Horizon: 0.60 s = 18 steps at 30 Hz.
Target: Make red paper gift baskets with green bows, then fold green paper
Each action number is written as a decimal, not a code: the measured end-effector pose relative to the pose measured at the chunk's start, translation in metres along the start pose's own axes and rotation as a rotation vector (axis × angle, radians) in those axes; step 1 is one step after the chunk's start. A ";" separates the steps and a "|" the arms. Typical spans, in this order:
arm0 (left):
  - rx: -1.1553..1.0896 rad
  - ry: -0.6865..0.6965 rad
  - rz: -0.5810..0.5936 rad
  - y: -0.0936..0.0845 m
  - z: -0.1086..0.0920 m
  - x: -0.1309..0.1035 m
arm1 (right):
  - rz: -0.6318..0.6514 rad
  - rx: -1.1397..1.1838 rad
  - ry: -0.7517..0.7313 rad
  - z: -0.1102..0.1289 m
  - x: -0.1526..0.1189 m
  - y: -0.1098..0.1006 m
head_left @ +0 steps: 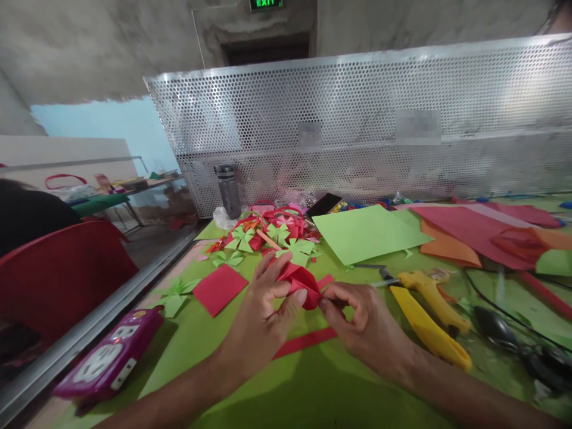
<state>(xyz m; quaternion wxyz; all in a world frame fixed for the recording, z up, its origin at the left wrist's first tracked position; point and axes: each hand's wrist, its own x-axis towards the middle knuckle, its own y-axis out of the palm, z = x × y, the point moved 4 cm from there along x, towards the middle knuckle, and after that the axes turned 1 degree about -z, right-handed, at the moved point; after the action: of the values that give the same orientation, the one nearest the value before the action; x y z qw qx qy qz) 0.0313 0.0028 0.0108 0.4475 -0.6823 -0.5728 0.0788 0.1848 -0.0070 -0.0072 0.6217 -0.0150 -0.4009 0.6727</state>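
Between my two hands is a folded red paper piece (300,277), bent into a cupped shape. My left hand (272,298) grips it from the left, thumb in front and fingers behind. The thumb and index finger of my right hand (357,310) pinch its right edge. Below the hands a red paper strip (306,342) lies on the green table surface (250,381). A red paper square (220,289) rests left of my left hand. Several light green cut-paper leaves (241,238) are heaped with red paper pieces just beyond.
A yellow glue gun (431,295) and a yellow-handled cutter (429,328) lie right of my right hand. A purple case (114,354) sits at the left edge. Green paper (370,232), red sheets (478,232) and a bottle (229,193) stand before a perforated metal panel (357,119).
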 end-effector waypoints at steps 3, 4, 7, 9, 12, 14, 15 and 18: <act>0.021 0.023 0.011 -0.001 -0.002 0.000 | 0.019 0.037 0.040 -0.002 0.001 0.000; 0.030 0.036 0.005 -0.001 -0.003 -0.001 | 0.027 0.042 0.050 -0.002 0.001 0.001; 0.052 0.079 -0.016 -0.002 -0.004 -0.001 | 0.053 0.022 0.052 -0.003 0.002 0.002; 0.062 0.086 -0.010 -0.001 -0.004 -0.001 | 0.062 -0.016 0.025 -0.001 0.001 0.002; 0.061 0.077 0.004 0.000 -0.003 0.000 | 0.079 -0.073 -0.010 0.001 -0.001 0.003; 0.063 0.084 0.004 0.001 -0.004 0.000 | 0.090 -0.096 -0.005 0.001 -0.002 0.003; 0.066 0.098 0.003 0.001 -0.005 0.000 | 0.090 -0.105 0.004 0.001 -0.003 0.003; 0.067 0.148 -0.002 0.001 -0.007 -0.001 | 0.090 -0.119 0.033 0.001 -0.003 0.003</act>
<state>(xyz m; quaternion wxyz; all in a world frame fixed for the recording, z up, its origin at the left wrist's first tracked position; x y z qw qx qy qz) 0.0360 -0.0013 0.0135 0.5113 -0.6704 -0.5357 0.0467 0.1826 -0.0102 -0.0098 0.5955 -0.0809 -0.4287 0.6745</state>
